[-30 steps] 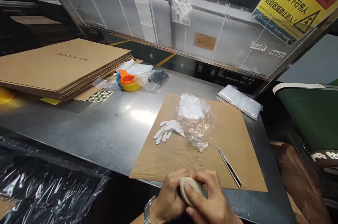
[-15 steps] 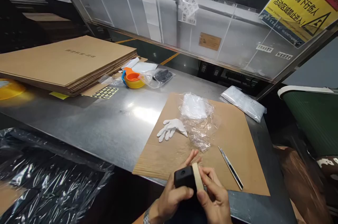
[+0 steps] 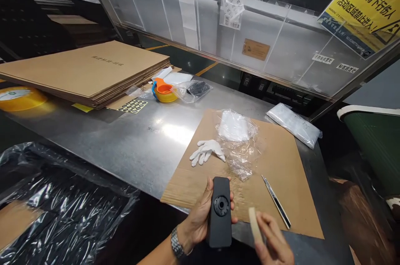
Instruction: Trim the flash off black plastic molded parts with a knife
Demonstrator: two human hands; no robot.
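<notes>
1. At the near edge of the grey metal surface (image 3: 140,148), a person is working with two bare hands, and the left hand (image 3: 199,220) is wrapping around a black, smooth, oblong device with a round ringed socket on its face (image 3: 221,227); the thumb is lying along one side and the fingers are curling around the other.
2. Just beside the device, the right hand (image 3: 275,238) is pinching a thin cream-coloured pad with a curved edge (image 3: 254,224) between thumb and fingers. Blur is softening this hand; the pad is standing apart from the device, its broad side turned mostly away.
3. Beyond the hands, a flat brown cardboard sheet (image 3: 281,161) is covering part of the surface. On it, a white fabric glove (image 3: 206,151) is lying beside a crumpled clear plastic bag with something white inside (image 3: 235,127), and a slim black-and-silver knife (image 3: 276,202) is resting near the right hand.
4. By appearances, the step in hand is handling the device's socketed face, with the pad being held clear of it.
5. As a judgement, any next move is calling for a steady left-hand grip, a light pinch on the pad, and care around the knife, whose blade state is too small to tell.
</notes>
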